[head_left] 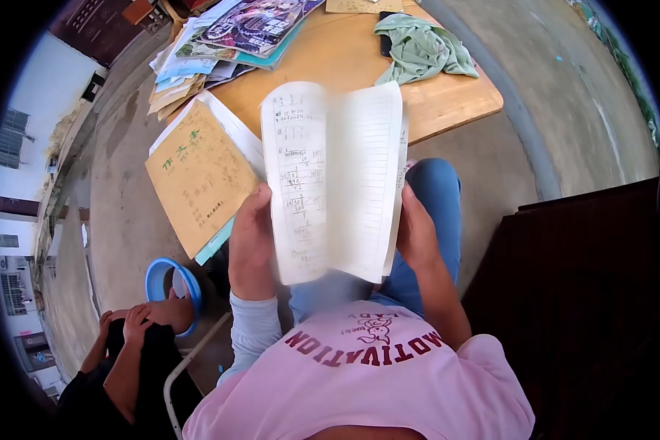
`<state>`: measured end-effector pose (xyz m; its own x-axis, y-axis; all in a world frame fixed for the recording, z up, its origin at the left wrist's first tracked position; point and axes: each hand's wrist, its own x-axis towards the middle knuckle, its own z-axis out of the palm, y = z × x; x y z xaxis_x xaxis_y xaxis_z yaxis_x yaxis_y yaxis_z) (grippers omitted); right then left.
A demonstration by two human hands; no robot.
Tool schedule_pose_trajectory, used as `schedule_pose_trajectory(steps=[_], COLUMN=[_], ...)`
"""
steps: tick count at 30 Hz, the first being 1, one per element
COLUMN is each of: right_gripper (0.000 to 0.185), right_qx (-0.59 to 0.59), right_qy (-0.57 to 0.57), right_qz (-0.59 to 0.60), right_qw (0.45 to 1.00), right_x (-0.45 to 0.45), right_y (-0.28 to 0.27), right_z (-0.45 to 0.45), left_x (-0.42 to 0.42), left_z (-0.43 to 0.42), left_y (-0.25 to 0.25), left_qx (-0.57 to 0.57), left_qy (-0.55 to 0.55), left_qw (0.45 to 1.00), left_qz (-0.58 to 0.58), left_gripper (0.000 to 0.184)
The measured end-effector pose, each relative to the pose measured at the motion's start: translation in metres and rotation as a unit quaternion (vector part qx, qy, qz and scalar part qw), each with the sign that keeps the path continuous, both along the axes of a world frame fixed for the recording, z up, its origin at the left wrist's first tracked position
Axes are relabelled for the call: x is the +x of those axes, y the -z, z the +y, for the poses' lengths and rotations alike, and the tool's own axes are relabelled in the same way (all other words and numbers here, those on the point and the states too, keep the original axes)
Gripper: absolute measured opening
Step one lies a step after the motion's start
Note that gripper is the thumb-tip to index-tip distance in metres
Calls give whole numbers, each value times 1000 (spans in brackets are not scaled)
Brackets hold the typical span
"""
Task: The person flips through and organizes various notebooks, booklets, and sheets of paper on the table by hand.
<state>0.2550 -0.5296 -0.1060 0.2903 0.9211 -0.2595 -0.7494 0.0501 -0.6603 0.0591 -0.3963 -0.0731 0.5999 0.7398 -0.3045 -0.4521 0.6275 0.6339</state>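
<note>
An exercise book (359, 176) lies spread between my two hands, above my lap. Handwritten sums fill its left page, while the right page shows ruled lines and no clear writing. My left hand (252, 246) grips the lower left edge, its fingers hidden behind the cover. On the opposite edge my right hand (418, 231) holds the book, thumb at the side and the other fingers out of sight behind it. Just left of the book is a tan composition book (198, 176) with green characters, over white and teal papers.
A wooden table (330, 55) carries a pile of magazines and papers (249, 26), a green cloth (425, 48) and a dark phone (385, 44). At lower left sits another person (136, 345) beside a blue basin (154, 279). Dark furniture (565, 293) stands at right.
</note>
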Motion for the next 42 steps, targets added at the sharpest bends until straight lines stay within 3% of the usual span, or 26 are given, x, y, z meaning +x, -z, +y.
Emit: schedule_pose_trajectory(steps=[11,21,42], right_gripper=[53,53,53], right_qx=[4,27,17], right_qy=[6,-1,-7], right_qz=[-7,-27,-41], right_qw=[1000,999,999], right_x=[3,4,4], right_y=[12,14,15], right_z=[2,0,1], left_x=[1,4,0], left_z=[-5,-10,-11], left_y=[-1,-11,-10], left_qx=[42,5,-87], left_qy=[37,15,5], left_qw=[997,997,984], left_qz=[-50,-81,-153], left_gripper=[34,28,36])
